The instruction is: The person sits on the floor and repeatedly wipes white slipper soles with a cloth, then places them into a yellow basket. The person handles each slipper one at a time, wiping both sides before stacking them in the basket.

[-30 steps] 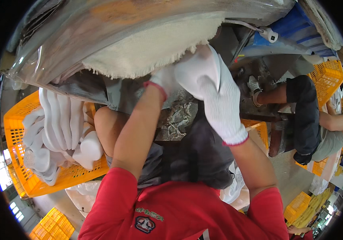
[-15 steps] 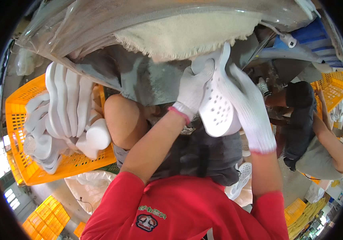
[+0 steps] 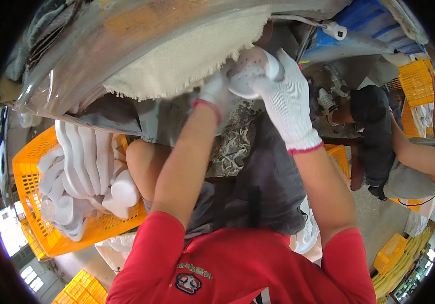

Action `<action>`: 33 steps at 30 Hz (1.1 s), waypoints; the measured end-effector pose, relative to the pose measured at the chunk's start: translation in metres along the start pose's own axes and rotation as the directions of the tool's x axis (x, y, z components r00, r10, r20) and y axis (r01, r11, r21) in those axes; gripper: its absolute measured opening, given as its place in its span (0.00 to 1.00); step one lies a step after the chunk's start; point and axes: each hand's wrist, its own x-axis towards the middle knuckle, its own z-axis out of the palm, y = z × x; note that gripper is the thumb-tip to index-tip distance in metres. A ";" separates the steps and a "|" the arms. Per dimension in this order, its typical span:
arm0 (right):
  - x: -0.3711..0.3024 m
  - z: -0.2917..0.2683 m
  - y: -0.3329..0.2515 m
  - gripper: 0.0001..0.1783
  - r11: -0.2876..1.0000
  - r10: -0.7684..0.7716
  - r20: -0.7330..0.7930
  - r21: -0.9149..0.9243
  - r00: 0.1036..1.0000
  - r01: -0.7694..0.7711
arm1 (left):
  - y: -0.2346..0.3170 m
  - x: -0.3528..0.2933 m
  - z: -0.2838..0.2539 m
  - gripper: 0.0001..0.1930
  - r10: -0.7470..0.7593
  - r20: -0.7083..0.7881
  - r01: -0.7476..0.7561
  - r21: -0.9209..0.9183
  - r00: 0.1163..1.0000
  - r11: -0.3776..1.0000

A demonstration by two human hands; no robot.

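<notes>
My right hand (image 3: 287,96), in a white knit glove, grips a white shoe sole (image 3: 249,70) with small dark holes across its surface. The sole is tilted, its edge turned toward the machine. My left hand (image 3: 214,91), gloved too, is smeared by motion beside the sole's left edge, so its fingers cannot be read. Just above both hands hangs a frayed cream cloth (image 3: 177,63) on the machine's curved grey housing (image 3: 83,68). Several white soles (image 3: 83,157) stand and lie in an orange crate (image 3: 32,207) left of my knee.
A grey metal surface littered with white trimmings (image 3: 235,147) lies below the hands. White perforated pieces (image 3: 306,233) rest by my right hip. A co-worker (image 3: 412,164) sits at the right, near another orange crate (image 3: 415,81). A white cable plug (image 3: 335,31) hangs at the upper right.
The sole has been tipped from hanging lengthwise to lying more toward the machine, farther up and left. My left hand has moved left off its earlier grip place. The view has shifted rightward.
</notes>
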 end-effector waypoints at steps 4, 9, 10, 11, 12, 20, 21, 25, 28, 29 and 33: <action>0.034 0.018 0.040 0.23 0.981 -0.182 0.075 0.083 0.980 0.176 | 0.052 -0.050 -0.061 0.38 -0.102 0.019 0.065 0.654 0.995 0.754; 0.034 0.034 0.020 0.28 0.964 -0.046 0.147 0.265 0.988 0.005 | 0.075 -0.125 -0.029 0.21 -0.134 0.160 0.059 0.403 0.978 0.913; 0.026 0.030 0.000 0.33 0.969 0.014 0.149 0.242 0.989 -0.050 | 0.068 -0.132 -0.006 0.20 -0.079 0.121 0.035 0.324 0.990 0.945; 0.020 0.026 -0.022 0.38 0.931 0.101 0.174 0.330 0.980 -0.155 | 0.060 -0.133 0.018 0.20 -0.035 0.049 0.023 0.233 0.998 0.972; 0.005 0.014 -0.037 0.44 0.916 0.179 0.273 0.306 0.945 -0.261 | 0.062 -0.119 0.029 0.22 0.202 0.075 -0.215 0.290 0.977 0.933; -0.056 -0.041 -0.012 0.17 0.486 -0.549 0.556 -0.395 0.624 0.779 | 0.059 -0.103 0.031 0.24 -0.168 0.311 0.277 -0.349 0.935 0.895; -0.062 -0.034 -0.012 0.22 0.455 -0.523 0.600 -0.405 0.605 0.794 | 0.058 -0.116 0.026 0.25 -0.091 0.371 0.296 -0.545 0.924 0.785; -0.098 0.004 -0.038 0.32 0.477 -0.633 0.532 -0.303 0.562 0.825 | 0.061 -0.142 0.012 0.32 -0.268 0.190 0.305 -0.814 0.944 0.495; -0.081 0.042 -0.047 0.31 0.670 -0.566 0.397 -0.289 0.723 0.684 | 0.071 -0.113 0.004 0.26 -0.230 -0.019 0.098 -0.868 0.973 0.487; -0.071 0.051 -0.054 0.30 0.700 -0.550 0.373 -0.281 0.747 0.656 | 0.072 -0.105 0.003 0.25 -0.185 -0.103 0.024 -0.814 0.977 0.580; -0.066 0.049 -0.052 0.23 0.786 -0.478 0.356 -0.234 0.803 0.572 | 0.064 -0.091 -0.008 0.22 -0.327 -0.152 0.200 -0.536 0.933 0.820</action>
